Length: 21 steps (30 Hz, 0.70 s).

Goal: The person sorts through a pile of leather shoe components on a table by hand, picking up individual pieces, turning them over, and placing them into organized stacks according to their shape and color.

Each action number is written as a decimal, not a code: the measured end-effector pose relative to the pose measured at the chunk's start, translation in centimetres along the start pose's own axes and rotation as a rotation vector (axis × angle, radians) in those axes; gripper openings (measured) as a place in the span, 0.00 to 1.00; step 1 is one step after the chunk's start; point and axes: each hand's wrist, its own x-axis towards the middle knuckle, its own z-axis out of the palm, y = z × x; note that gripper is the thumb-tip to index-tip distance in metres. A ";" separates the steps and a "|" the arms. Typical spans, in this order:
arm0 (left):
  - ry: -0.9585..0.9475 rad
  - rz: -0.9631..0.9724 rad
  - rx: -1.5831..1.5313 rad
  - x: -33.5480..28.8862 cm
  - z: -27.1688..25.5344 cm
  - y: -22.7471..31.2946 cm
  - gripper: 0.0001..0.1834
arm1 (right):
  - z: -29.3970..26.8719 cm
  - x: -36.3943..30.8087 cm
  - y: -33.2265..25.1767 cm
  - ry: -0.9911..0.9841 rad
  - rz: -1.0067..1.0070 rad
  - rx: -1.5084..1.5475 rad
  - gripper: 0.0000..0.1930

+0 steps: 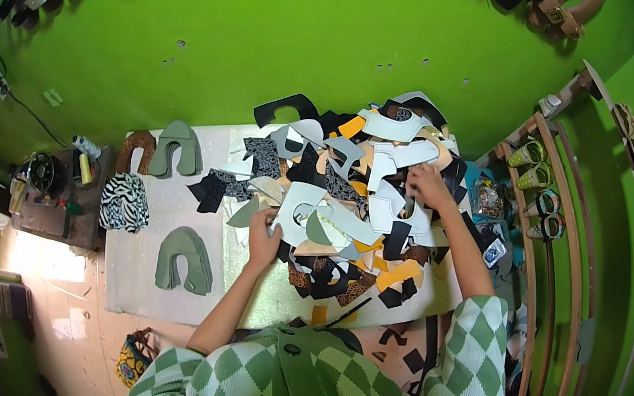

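Left hand (pixel 263 239): thumb and fingers slightly parted at the left edge of a flat white sheet with curved cutouts (pixel 289 226); whether gripped, cannot tell. Dull-green half-round piece (pixel 244 213) just beyond its fingertips. Right hand (pixel 427 187): fingers curled downward over a multicoloured heap of cut pieces (pixel 346 190); hold hidden, cannot tell. White U-shaped sheet (pixel 386 214) just below them. Risk: tugging an overlapped piece could snag others, sliding the heap.

Sandals (pixel 536 177) sit on a wooden rack (pixel 572 254) beside a green wall (pixel 276 30).
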 end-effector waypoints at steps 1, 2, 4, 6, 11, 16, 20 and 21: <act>0.015 0.004 -0.025 -0.1 -0.2 -0.2 0.19 | -1.1 0.5 -0.3 0.075 0.020 0.099 0.04; 0.012 -0.027 -0.027 -0.1 -0.2 -0.9 0.19 | -2.5 1.0 -0.8 0.154 0.041 0.197 0.05; -0.012 -0.146 -0.073 0.1 -0.8 0.1 0.18 | -6.0 1.9 -2.7 0.218 0.040 0.219 0.05; -0.010 -0.126 -0.178 0.5 -0.3 0.0 0.18 | -7.8 3.3 -3.4 0.133 0.209 0.479 0.06; -0.081 -0.028 -0.185 1.7 0.6 3.1 0.18 | -8.1 4.8 -5.4 0.364 0.257 0.767 0.09; -0.261 -0.001 -0.277 3.4 -0.3 6.4 0.20 | -10.0 5.8 -7.7 0.495 0.277 0.837 0.07; -0.329 -0.015 -0.277 3.0 -0.7 7.2 0.20 | -12.4 6.0 -7.9 0.747 0.275 0.914 0.06; -0.327 -0.027 -0.275 2.7 -0.7 6.9 0.20 | -12.6 5.9 -7.6 0.758 0.286 0.913 0.07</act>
